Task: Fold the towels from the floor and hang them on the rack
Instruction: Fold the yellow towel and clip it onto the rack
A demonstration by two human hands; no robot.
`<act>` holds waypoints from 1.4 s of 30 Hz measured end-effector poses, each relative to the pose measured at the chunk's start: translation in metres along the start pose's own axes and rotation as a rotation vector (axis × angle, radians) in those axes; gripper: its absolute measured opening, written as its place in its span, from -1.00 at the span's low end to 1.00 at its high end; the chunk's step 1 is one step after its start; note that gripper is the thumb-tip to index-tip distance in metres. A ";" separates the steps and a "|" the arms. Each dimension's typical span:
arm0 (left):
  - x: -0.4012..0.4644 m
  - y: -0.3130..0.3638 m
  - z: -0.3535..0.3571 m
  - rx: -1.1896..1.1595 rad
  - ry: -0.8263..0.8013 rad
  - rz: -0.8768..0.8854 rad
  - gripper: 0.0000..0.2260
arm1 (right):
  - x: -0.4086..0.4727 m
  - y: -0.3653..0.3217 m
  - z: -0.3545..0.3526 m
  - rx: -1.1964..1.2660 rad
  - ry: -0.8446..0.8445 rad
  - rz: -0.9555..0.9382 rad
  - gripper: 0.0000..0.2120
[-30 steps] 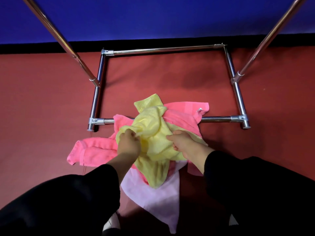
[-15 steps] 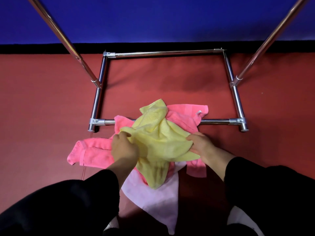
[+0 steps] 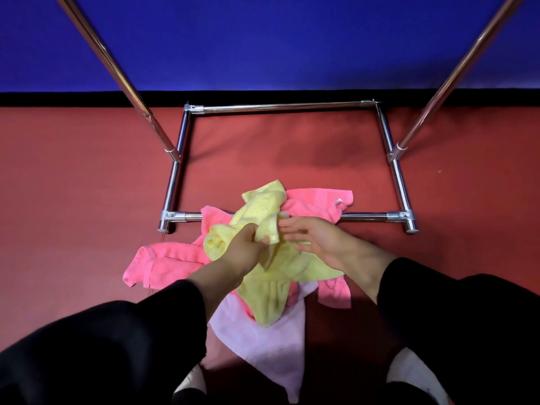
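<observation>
A crumpled yellow towel (image 3: 271,276) lies on top of a heap on the red floor. Beneath it a bright pink towel (image 3: 163,264) spreads left and right, and a pale pink towel (image 3: 263,343) sticks out toward me. My left hand (image 3: 245,247) grips a bunched fold of the yellow towel near its middle. My right hand (image 3: 315,238) hovers just right of that fold with fingers straight and spread, holding nothing. The chrome rack's base frame (image 3: 365,216) lies on the floor, its near bar under the heap.
Two slanted chrome rack poles (image 3: 122,80) (image 3: 455,77) rise at left and right toward the top corners. A blue wall with a black skirting runs behind the frame. White shoe tips (image 3: 409,375) show at the bottom edge beside my dark sleeves.
My left hand has moved right to the towel's middle and taken a bunched fold. My right hand has let go of the yellow towel's right edge and opened, moving left toward the fold.
</observation>
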State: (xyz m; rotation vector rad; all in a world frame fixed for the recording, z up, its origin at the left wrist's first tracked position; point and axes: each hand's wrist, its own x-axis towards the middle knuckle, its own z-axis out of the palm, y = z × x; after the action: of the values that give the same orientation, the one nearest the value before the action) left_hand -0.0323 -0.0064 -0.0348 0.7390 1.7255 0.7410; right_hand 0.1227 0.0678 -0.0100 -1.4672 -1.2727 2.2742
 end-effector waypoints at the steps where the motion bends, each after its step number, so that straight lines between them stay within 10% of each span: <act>1: -0.002 -0.002 -0.002 -0.064 -0.009 -0.042 -0.92 | -0.002 0.000 -0.002 -0.033 -0.047 0.009 -0.71; 7: -0.008 -0.005 -0.011 -0.447 -0.134 -0.215 -0.73 | 0.004 0.017 0.006 -0.328 0.229 -0.016 -0.65; 11: -0.015 0.009 -0.009 -0.394 -0.262 -0.211 -0.84 | 0.010 0.023 -0.001 -0.923 0.425 -0.171 -0.44; 14: -0.024 0.026 -0.004 -0.281 -0.417 -0.146 -0.71 | 0.008 0.018 -0.001 -0.938 0.398 -0.278 -0.39; 23: -0.031 0.030 -0.006 -0.188 -0.481 -0.175 -0.55 | 0.012 0.020 0.003 -1.158 0.400 -0.321 -0.83; 30: -0.021 0.024 -0.015 -0.222 -0.093 -0.181 -0.64 | 0.011 0.032 -0.017 -1.468 0.691 -0.489 -0.68; 37: -0.010 0.012 -0.015 -0.117 0.172 -0.136 -0.64 | 0.003 0.029 -0.033 -1.535 0.631 -0.079 -0.73; 42: -0.004 0.011 -0.019 -0.174 0.342 -0.203 -0.63 | 0.003 0.039 -0.054 -1.487 0.743 -0.161 -0.75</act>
State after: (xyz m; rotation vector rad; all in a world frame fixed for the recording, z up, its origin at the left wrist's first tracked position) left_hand -0.0486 -0.0050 -0.0188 0.3236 1.9763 0.8997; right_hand 0.1765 0.0756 -0.0486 -1.9771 -2.6316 0.2050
